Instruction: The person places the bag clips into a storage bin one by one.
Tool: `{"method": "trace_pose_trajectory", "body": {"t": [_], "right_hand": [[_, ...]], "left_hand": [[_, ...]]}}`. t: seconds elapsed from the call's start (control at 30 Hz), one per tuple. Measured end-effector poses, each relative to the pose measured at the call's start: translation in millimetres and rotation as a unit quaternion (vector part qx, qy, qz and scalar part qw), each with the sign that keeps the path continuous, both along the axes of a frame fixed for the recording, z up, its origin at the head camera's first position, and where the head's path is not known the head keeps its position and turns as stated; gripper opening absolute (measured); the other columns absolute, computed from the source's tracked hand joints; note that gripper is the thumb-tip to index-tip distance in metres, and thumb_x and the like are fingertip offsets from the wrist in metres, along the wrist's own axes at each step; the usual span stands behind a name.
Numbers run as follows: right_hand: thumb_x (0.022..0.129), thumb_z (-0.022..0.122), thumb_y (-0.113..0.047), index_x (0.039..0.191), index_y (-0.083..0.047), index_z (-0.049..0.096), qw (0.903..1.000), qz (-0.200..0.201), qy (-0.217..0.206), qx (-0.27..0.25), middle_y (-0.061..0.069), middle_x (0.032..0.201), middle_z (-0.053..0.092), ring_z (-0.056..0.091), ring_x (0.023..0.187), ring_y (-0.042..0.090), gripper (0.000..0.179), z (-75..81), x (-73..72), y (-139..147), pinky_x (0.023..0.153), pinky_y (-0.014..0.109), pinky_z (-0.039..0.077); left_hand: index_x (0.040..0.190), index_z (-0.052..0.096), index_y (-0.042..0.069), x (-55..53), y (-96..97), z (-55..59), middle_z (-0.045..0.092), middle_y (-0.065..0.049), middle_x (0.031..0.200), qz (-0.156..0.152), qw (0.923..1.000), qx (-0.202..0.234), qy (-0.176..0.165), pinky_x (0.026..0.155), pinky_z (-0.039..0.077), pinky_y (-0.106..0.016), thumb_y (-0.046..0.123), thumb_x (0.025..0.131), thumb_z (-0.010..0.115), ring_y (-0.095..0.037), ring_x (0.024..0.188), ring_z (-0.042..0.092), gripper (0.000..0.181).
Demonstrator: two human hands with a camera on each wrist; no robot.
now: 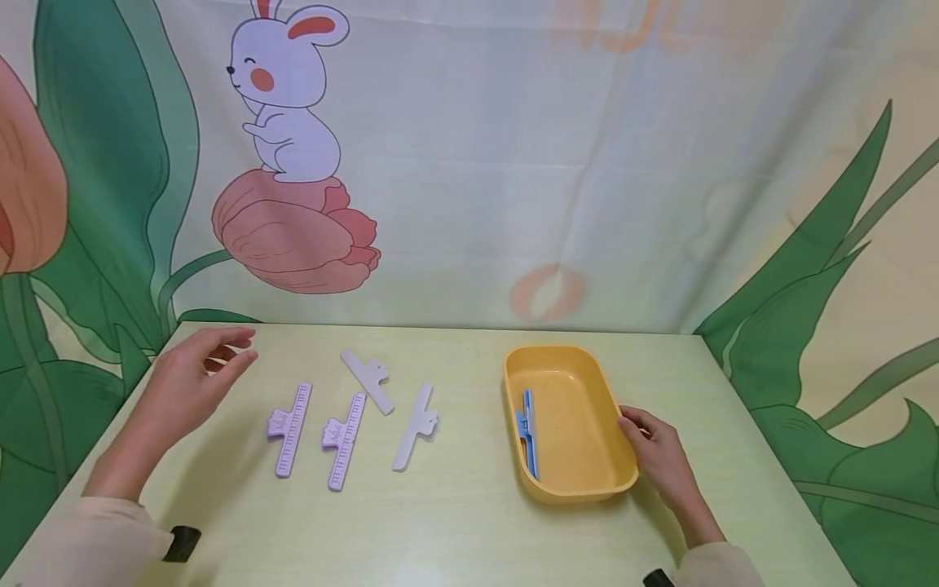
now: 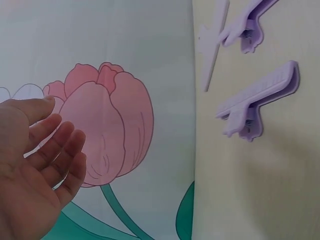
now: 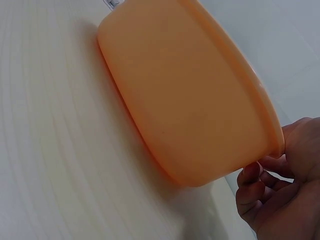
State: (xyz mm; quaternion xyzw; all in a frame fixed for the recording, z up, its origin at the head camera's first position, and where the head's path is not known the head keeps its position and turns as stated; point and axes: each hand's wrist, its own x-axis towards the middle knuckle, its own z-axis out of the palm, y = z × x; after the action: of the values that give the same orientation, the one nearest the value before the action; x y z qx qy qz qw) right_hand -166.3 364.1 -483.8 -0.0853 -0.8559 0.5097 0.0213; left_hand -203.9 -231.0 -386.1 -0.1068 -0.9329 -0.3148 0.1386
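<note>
My left hand (image 1: 192, 379) hovers over the left side of the table, fingers loosely bent and nothing held. Nearest to it lies a purple ruler-marked bag clip (image 1: 293, 430), with a second purple clip (image 1: 343, 442) to its right. Two pale lavender clips, one tilted at the back (image 1: 368, 381) and one in front (image 1: 416, 428), lie beyond them. On the right, my right hand (image 1: 663, 461) pinches the right rim of a yellow plastic bin (image 1: 579, 424), thumb at the rim and fingers bent outside the wall. Inside the bin, a blue clip (image 1: 527, 434) lies along the left wall.
The pale wooden table (image 1: 469, 530) ends at the back against a hanging cloth (image 1: 469, 204) printed with a rabbit, tulips and leaves. Bare tabletop shows between the lavender clips and the bin. A black band (image 1: 182, 544) sits at my left cuff.
</note>
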Motion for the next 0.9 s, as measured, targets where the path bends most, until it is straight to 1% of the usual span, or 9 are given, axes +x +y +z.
{"method": "trace_pose_trajectory", "body": {"t": [0.13,0.23,0.37,0.43,0.53,0.67,0.83,0.9], "right_hand": [[0.110,0.054,-0.024,0.141,0.002,0.060,1.0000,0.000,0.001,-0.001,0.023,0.132,0.063,0.064,0.100,0.021,0.041,1.2,0.7,-0.2,0.075,0.020,0.055],[0.110,0.054,-0.024,0.141,0.002,0.060,1.0000,0.000,0.003,-0.004,0.023,0.132,0.063,0.064,0.100,0.022,0.041,2.4,1.6,-0.4,0.075,0.020,0.056],[0.110,0.054,-0.024,0.141,0.003,0.059,1.0000,-0.003,0.001,-0.008,0.024,0.132,0.063,0.064,0.101,0.023,0.041,3.1,2.1,-0.7,0.074,0.020,0.055],[0.110,0.054,-0.024,0.141,0.003,0.059,0.9999,-0.004,-0.001,-0.009,0.024,0.132,0.063,0.064,0.101,0.023,0.041,3.1,2.1,-0.9,0.074,0.020,0.055],[0.110,0.054,-0.024,0.141,0.003,0.059,0.9999,-0.004,-0.001,-0.010,0.024,0.132,0.063,0.064,0.101,0.023,0.041,2.8,2.1,-0.9,0.075,0.020,0.055],[0.110,0.054,-0.023,0.140,0.003,0.059,0.9999,-0.003,0.001,-0.010,0.023,0.132,0.063,0.064,0.101,0.023,0.041,2.7,2.5,-1.0,0.074,0.020,0.055],[0.109,0.055,-0.024,0.140,0.003,0.060,1.0000,-0.004,0.003,-0.008,0.023,0.132,0.063,0.064,0.102,0.023,0.041,2.4,2.7,-0.8,0.075,0.020,0.055],[0.109,0.055,-0.024,0.140,0.003,0.060,1.0000,-0.004,0.004,-0.007,0.023,0.132,0.063,0.064,0.102,0.024,0.041,2.1,2.4,-0.6,0.075,0.020,0.055]], "left_hand": [[0.138,0.061,0.001,-0.4,-0.3,-9.5,0.064,-0.021,0.126,-0.003,1.0000,0.003,-0.005,0.076,0.040,-0.007,0.021,0.104,0.064,-0.033,0.104,0.061,0.040],[0.138,0.061,0.000,-0.9,-1.3,-17.4,0.064,-0.021,0.125,-0.003,0.9999,0.004,-0.010,0.076,0.042,-0.010,0.022,0.104,0.064,-0.033,0.103,0.061,0.040],[0.138,0.061,0.000,-1.2,-2.2,-28.9,0.065,-0.021,0.125,-0.006,0.9997,0.004,-0.025,0.077,0.045,-0.015,0.022,0.105,0.064,-0.033,0.103,0.062,0.040],[0.138,0.061,0.000,-1.1,-2.5,-34.6,0.065,-0.022,0.125,-0.009,0.9993,0.006,-0.036,0.078,0.046,-0.015,0.023,0.105,0.064,-0.033,0.104,0.063,0.041],[0.138,0.060,0.000,-1.1,-2.9,-42.3,0.065,-0.022,0.126,-0.010,0.9987,0.008,-0.049,0.080,0.049,-0.018,0.024,0.105,0.063,-0.034,0.104,0.063,0.041],[0.139,0.060,0.000,-1.6,-2.9,-51.8,0.064,-0.023,0.127,-0.010,0.9979,0.008,-0.063,0.085,0.053,-0.030,0.024,0.105,0.063,-0.034,0.106,0.062,0.042],[0.136,0.061,-0.001,-2.7,-3.1,-65.1,0.066,-0.022,0.126,-0.014,0.9975,0.008,-0.068,0.084,0.054,-0.031,0.022,0.103,0.066,-0.032,0.104,0.063,0.040],[0.135,0.062,-0.002,-2.8,-3.2,-70.7,0.066,-0.023,0.125,-0.016,0.9972,0.008,-0.073,0.084,0.055,-0.035,0.021,0.103,0.067,-0.032,0.103,0.064,0.039]]}}
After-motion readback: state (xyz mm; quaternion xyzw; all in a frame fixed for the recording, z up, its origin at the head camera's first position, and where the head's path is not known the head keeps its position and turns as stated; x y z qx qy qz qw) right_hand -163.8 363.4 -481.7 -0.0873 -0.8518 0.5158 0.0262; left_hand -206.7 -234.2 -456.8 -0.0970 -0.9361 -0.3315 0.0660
